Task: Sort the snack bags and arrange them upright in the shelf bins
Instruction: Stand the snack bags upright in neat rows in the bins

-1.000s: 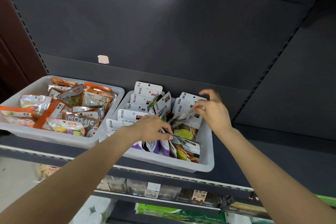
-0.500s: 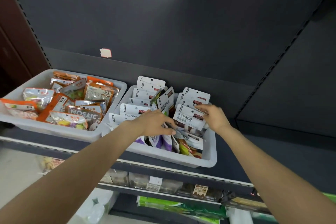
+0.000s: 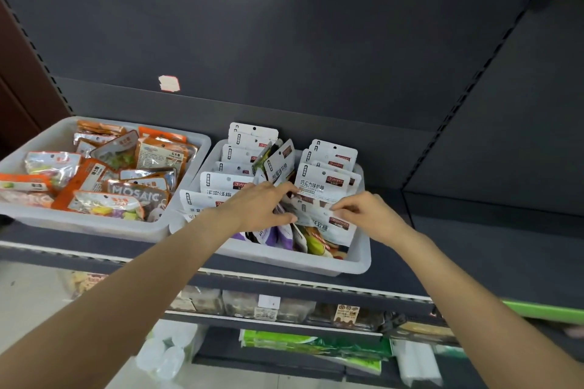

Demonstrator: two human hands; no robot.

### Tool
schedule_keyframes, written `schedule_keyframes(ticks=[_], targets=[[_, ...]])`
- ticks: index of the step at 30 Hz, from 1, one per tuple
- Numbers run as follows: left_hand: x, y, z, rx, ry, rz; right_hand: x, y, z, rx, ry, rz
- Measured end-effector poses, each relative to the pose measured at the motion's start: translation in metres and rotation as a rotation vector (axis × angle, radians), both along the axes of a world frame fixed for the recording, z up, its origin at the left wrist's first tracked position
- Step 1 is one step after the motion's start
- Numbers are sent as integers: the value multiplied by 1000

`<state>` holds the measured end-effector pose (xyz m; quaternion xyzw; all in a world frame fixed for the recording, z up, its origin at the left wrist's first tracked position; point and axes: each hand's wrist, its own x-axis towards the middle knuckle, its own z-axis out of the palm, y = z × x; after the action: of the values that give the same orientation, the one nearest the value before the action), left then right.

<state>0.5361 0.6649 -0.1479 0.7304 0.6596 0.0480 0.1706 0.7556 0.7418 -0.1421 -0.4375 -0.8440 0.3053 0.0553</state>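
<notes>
Moved since half a second ago: right hand (image 3: 368,216) lower and nearer the frame's centre, now at a front bag (image 3: 328,224) instead of the taller one (image 3: 322,185) behind. Thumb and forefinger pinch that front bag's white top edge; bag sits just left of and under the fingertips, leaning in the right bin (image 3: 284,257). Left hand (image 3: 259,208) centre frame, spread over the bags, fingers curled onto tops of the middle row; whether gripping or only pressing, cannot tell. White-headed bags stand in rows upper centre of the bin. Left bin (image 3: 79,224), left of frame, holds orange bags (image 3: 94,177) lying jumbled. Both bins side by side on a dark shelf (image 3: 442,256).
</notes>
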Motion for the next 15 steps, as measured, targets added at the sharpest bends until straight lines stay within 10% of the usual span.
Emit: schedule_keyframes(ticks=[15], targets=[[10, 2, 1, -45, 126, -56, -10, 22, -4, 115, 183, -326]])
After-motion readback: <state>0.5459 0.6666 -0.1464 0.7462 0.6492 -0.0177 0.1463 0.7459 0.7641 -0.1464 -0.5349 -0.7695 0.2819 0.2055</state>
